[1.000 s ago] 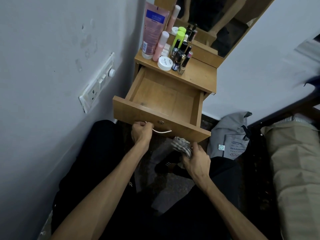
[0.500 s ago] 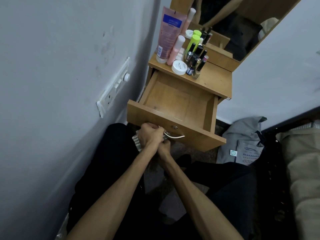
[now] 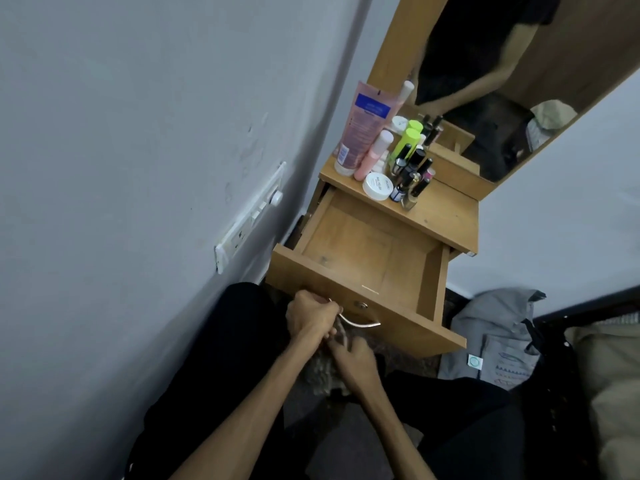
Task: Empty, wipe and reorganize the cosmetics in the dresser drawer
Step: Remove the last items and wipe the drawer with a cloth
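Looking down through the head view, you see the dresser drawer [image 3: 363, 258] pulled fully out and bare inside, so the emptying looks done. The cosmetics stand bunched at the back left of the dresser top [image 3: 446, 213], probably parked there to free the drawer for wiping: a pink tube [image 3: 363, 123], a slim pink bottle [image 3: 374, 154], a green bottle [image 3: 408, 140], a white jar [image 3: 377, 186] and a cluster of small dark nail-polish bottles [image 3: 414, 171].

Your left hand [image 3: 311, 318] is curled closed just below the drawer front, at the left end of the metal handle [image 3: 360, 322]; whether it grips the handle, the cloth or both cannot be told. Your right hand [image 3: 356, 363] sits just beneath it, fingers curled into the grey textured cloth [image 3: 323, 374], which hangs low between your knees. You seem to be gathering the cloth for the wipe.

Compared with a second ago, your right hand has come in from the right side of the drawer front to meet your left, bringing the cloth with it. The drawer and the cosmetics have not shifted; only your head has moved, showing more of the mirror [image 3: 502, 81].
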Demonstrator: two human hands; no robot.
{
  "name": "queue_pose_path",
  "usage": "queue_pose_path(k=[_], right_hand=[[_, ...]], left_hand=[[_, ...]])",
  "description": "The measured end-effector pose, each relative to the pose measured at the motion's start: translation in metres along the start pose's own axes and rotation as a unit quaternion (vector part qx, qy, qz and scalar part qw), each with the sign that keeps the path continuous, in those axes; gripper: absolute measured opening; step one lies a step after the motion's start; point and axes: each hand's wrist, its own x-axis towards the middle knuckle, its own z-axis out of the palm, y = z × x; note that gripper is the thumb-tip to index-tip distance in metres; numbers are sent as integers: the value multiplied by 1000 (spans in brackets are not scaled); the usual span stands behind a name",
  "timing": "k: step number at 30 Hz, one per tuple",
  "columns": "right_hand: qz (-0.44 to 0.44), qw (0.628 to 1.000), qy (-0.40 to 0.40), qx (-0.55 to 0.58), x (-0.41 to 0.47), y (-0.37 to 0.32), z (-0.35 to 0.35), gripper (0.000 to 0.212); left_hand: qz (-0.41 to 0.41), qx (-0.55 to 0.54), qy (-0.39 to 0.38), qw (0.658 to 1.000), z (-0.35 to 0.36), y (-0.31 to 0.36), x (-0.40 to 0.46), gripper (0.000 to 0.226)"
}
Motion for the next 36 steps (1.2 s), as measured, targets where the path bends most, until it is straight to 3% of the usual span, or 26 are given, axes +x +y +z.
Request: queue_pose_path(k=[2, 4, 8, 9, 12, 15, 19, 21, 27, 29, 32, 36], right_hand=[[-33, 999, 21, -21, -26, -2, -33, 33], [-56, 998, 31, -15, -49, -13, -65, 13], [-130, 982, 136, -4, -61, -69, -113, 19], [-145, 978, 152, -16, -54, -89, -117, 25], [-206, 956, 181, -100, -11, -152, -112, 17], [-325, 895, 205, -227, 54, -206, -83, 14], [-402, 763, 168, -477, 119, -253, -29, 24], [-396, 711, 144, -563, 136, -262, -14, 23], [-359, 665, 73, -651, 178, -236, -12, 24], [-356, 670, 50, -649, 186, -233, -14, 23], [-321, 678, 19, -661, 191, -233, -13, 20], [-290, 667, 9, -686, 192, -232, -2, 18]], left_hand=[[-13, -28, -11, 999, 1, -4, 1, 13], [-24, -48, -17, 998, 1, -8, 0, 15], [-25, -55, -28, 998, 2, -19, -3, 19], [-22, -56, -28, 998, 3, -21, -3, 19], [-11, -66, -32, 997, 2, -23, -3, 16], [-5, -66, -36, 997, 1, -22, -4, 16], [-11, -63, -38, 997, 0, -22, -3, 14], [-12, -60, -48, 997, 0, -24, -2, 12], [-35, -43, -46, 997, 3, -27, 1, 11], [-35, -31, -34, 998, 2, -28, 1, 15], [-8, -38, 49, 998, -9, -27, -7, 21], [69, -134, 184, 971, -39, -9, -18, 18]])
